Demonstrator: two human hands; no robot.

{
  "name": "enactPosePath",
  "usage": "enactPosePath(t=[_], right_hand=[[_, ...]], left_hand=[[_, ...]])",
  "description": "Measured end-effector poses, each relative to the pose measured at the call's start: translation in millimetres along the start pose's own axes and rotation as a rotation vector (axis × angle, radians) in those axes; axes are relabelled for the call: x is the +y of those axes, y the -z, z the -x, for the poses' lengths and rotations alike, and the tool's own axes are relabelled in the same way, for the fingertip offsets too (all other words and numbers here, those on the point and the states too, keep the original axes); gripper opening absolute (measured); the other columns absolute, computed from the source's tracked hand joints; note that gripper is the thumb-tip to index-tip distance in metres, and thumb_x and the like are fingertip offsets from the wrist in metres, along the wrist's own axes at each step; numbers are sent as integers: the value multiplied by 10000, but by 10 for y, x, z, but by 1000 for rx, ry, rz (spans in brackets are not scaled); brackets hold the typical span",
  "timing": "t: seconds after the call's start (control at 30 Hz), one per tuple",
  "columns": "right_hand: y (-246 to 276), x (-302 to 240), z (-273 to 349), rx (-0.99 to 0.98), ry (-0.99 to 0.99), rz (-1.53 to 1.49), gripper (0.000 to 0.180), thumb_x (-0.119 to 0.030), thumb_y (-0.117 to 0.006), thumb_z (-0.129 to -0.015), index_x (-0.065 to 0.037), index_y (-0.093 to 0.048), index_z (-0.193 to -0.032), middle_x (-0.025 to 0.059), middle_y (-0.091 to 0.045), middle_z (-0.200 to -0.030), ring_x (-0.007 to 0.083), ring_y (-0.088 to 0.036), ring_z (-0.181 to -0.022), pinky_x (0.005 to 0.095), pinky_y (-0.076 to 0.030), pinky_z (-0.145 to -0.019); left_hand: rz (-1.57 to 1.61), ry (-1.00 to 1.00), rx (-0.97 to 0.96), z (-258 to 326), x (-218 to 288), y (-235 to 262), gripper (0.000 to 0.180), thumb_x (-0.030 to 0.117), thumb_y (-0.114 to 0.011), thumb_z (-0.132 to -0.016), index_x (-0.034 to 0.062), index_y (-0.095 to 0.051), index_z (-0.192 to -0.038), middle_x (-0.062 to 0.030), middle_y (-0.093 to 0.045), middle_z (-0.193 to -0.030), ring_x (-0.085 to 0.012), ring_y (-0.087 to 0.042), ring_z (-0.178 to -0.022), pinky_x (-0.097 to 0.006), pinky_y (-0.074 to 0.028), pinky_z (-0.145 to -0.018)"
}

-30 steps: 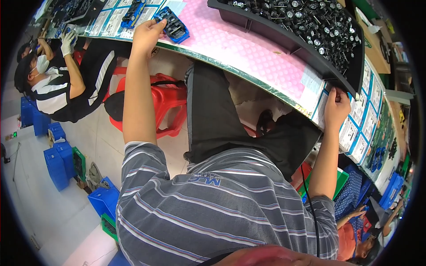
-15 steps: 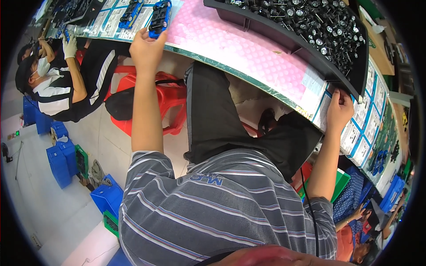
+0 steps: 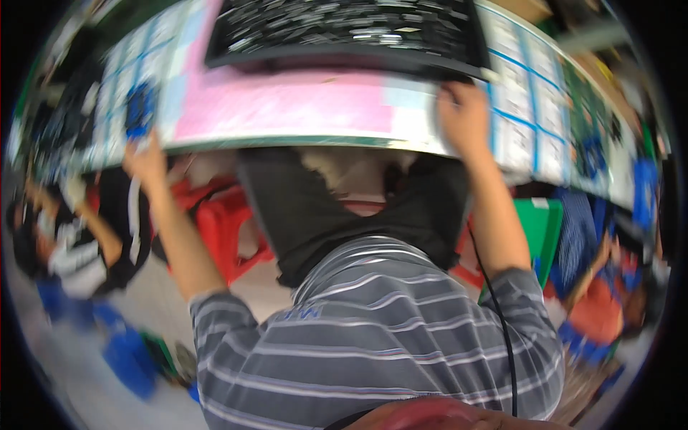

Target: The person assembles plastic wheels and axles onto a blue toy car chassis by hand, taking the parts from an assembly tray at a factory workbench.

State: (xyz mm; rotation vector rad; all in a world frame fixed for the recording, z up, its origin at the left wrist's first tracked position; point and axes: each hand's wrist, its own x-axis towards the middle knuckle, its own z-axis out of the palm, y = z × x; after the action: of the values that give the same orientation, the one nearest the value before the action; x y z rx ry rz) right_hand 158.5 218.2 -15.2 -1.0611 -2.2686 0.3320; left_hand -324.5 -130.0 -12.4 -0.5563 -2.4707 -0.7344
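Head view, blurred by motion. I see the left hand point(image 3: 147, 161) raised to the near edge of the workbench point(image 3: 301, 140), its fingers just under a small blue part point(image 3: 140, 111) that lies on the bench top at the left; whether the hand grasps the part or only touches it I cannot tell through the blur. The right hand point(image 3: 464, 118) rests on the bench edge at the right end of the pink mat point(image 3: 287, 104), fingers curled over the edge, apparently holding nothing else, though the blur leaves this unsure. A long black tray point(image 3: 344, 32) filled with small dark pieces lies beyond the mat. I note a striped grey shirt point(image 3: 373, 337) below, a red stool point(image 3: 222, 229) under the bench, and another seated person point(image 3: 72, 244) at far left.
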Motion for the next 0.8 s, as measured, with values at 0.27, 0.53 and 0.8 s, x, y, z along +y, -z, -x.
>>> enactPosePath(t=[0.27, 0.53, 0.8], right_hand=[[619, 380, 448, 62, 142, 72, 330, -158, -738, -782, -43, -664, -1082, 190, -602, -1139, 374, -574, -1075, 453, -469, -935], [2320, 2861, 282, 265, -308, 805, 654, -260, -738, -807, -85, -501, -1390, 215, -557, -1342, 403, -531, -1230, 468, -421, -1041], [3161, 3926, 854, -1, -459, 344, 645, -198, -793, -795, 62, -522, -1319, 215, -661, -1191, 317, -639, -1099, 398, -489, -958]], left_hand=[[287, 42, -152, 1191, 12, 5, 481, 249, -737, -904, -66, -574, -1229, -76, -585, -939, -129, -520, -724, -265, -462, -662], [764, 203, -198, 1408, 695, 223, 250, 122, -678, -944, -39, -622, -1126, 39, -522, -779, -29, -452, -684, -168, -381, -618], [834, 46, -628, 1774, 2235, 462, 234, 189, -639, -944, 12, -660, -1094, -80, -673, -902, -155, -625, -819, -308, -517, -749]])
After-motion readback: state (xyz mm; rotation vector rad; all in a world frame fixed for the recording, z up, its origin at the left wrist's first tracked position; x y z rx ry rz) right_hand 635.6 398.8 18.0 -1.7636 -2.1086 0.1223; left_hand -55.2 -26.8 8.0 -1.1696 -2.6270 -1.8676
